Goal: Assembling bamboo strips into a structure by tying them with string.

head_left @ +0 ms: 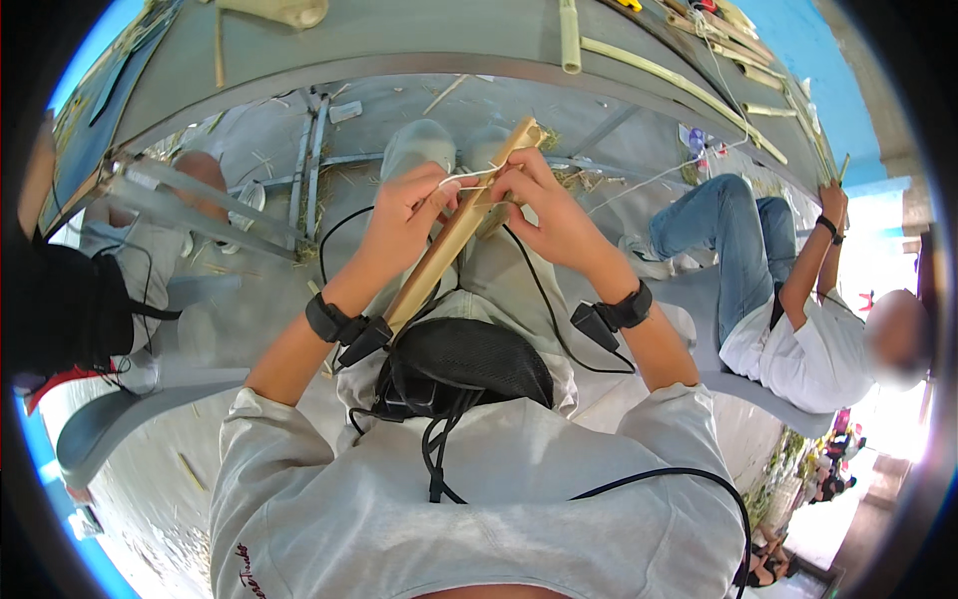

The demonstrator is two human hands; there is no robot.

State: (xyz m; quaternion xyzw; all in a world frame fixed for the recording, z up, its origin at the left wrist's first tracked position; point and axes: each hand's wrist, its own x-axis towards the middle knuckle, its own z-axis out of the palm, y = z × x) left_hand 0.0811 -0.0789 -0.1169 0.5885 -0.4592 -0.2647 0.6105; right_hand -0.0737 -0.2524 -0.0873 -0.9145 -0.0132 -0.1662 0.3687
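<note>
A long split bamboo piece [436,258] slants up from my lap, its far end pointing toward the table edge. White string [467,178] crosses it near the upper end. My left hand [407,212] is closed in a pinch on the string, just left of the bamboo. On the other side, my right hand [544,208] is closed too, thumb and bent fingers pinching the string against the bamboo's side. The exact contact under the right fingertips is partly hidden. A thin line of string stretches from near my right hand up to the table.
Ahead stands a grey table [399,40] bearing bamboo tubes [684,95] and sticks. A black pouch [469,364] with cables lies at my waist. To the right sits a person in jeans [733,235]; another person [100,299] sits left. Plant scraps litter the floor.
</note>
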